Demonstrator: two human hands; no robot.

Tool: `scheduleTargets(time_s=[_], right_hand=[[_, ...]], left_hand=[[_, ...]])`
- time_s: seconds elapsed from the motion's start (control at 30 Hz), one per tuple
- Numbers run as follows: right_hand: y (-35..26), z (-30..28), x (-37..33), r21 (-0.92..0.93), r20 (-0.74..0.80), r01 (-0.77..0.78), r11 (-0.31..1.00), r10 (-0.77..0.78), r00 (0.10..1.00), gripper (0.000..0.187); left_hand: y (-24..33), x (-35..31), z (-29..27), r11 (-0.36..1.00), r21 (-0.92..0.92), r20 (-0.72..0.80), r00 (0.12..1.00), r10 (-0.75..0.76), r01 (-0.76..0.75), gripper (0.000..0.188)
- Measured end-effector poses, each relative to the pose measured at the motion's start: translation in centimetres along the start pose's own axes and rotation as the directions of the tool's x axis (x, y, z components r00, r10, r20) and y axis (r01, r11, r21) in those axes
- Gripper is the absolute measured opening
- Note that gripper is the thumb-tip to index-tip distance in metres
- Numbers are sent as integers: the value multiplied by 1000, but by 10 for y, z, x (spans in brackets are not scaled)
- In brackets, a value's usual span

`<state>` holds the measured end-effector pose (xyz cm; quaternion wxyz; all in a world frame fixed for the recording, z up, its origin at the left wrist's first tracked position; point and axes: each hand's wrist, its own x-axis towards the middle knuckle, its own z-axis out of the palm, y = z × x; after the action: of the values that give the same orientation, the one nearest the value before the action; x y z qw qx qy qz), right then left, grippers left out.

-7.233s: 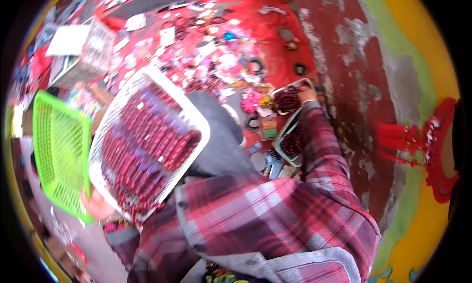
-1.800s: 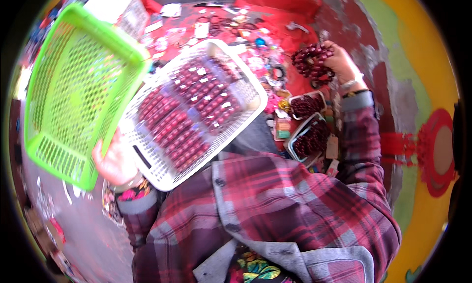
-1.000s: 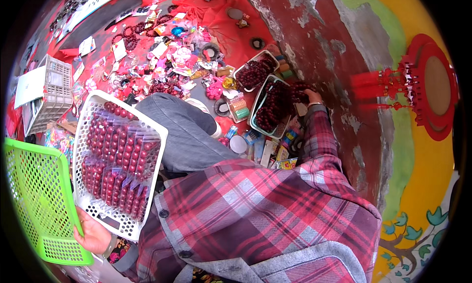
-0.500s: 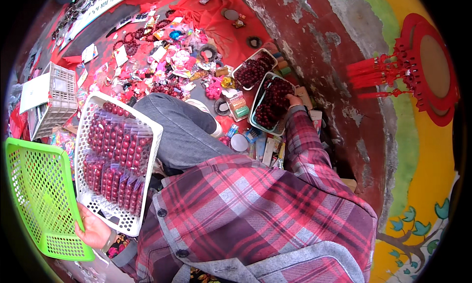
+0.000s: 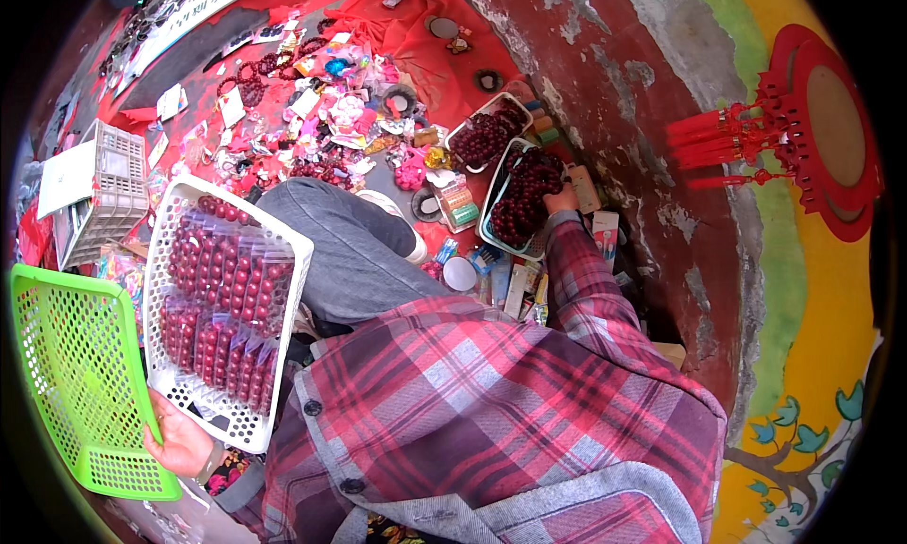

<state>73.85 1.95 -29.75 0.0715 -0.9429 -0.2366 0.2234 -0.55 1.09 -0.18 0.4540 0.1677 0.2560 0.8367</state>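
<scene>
Beads (image 5: 515,213), dark red, round and glossy, strung in loops and heaped to the rim of a pale-rimmed basket (image 5: 483,228) at the person's right. Right grip (image 5: 561,200): lies against the near right side of the heap, its fingers bent and partly hidden by the strands; whether they are closed on them cannot be told. Left grip (image 5: 181,442): clamped on the near right rim of a green basket (image 5: 76,374), thumb over the edge. Just beside it, a white basket (image 5: 304,251) stands tilted, its perforated lower end close to the wrist; it carries similar bead strands in clear sleeves (image 5: 222,303), set in two rows.

Edges and room: small cartons (image 5: 583,190) fill the narrow strip between the pale-rimmed basket and the flaking red wall (image 5: 633,100). A smaller basket (image 5: 472,170) of dark red beads adjoins the far end. A bent trouser leg (image 5: 350,246) separates the white basket from these two. Beyond the knee, trinkets (image 5: 350,119) crowd a red cloth (image 5: 430,39), more sparsely covered toward its far edge.
</scene>
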Motion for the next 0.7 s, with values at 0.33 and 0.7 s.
scheduleTargets(time_s=[0.33,0.7], right_hand=[[-19,-5,-30,-9,44,105,994,-104,994,84],[32,19,8,646,47,-59,761,37,998,80]], left_hand=[[-1,-1,-1,1000,11,14,1000,24,-24,66],[-2,-2,-2,1000,-29,15,1000,1,0,65]])
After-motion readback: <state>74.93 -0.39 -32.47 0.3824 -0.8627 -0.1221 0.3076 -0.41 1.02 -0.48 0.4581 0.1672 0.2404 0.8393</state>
